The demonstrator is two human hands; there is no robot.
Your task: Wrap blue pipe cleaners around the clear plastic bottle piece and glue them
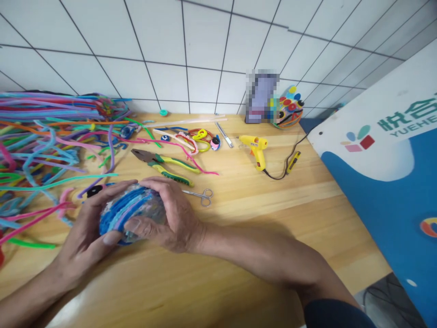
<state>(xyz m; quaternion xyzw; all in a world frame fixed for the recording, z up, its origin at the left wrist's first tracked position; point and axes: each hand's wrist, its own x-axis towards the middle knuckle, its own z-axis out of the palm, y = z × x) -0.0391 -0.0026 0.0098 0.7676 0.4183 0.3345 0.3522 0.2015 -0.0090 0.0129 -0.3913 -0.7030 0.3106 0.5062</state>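
Observation:
Between my two hands is a rounded, clear plastic-looking piece wrapped with blue, light blue and lilac pipe cleaners (123,210). My left hand (83,232) curves round its left side, thumb at the lower edge. Over its right side wraps my right hand (174,214), with the thumb pressed on the front. Part of the piece is hidden under the fingers. Just beyond my hands lie pliers (164,166) with green and yellow handles. Small scissors (202,197) rest beside my right hand.
Loose pipe cleaners (37,168) cover the table's left, with a bundle (51,107) behind. A yellow glue gun (254,148), its cord trailing right, lies near a yellow cutter (293,161). A silver knife (224,135), a blurred phone-like object (262,98) and a decorated piece (288,108) are near the wall.

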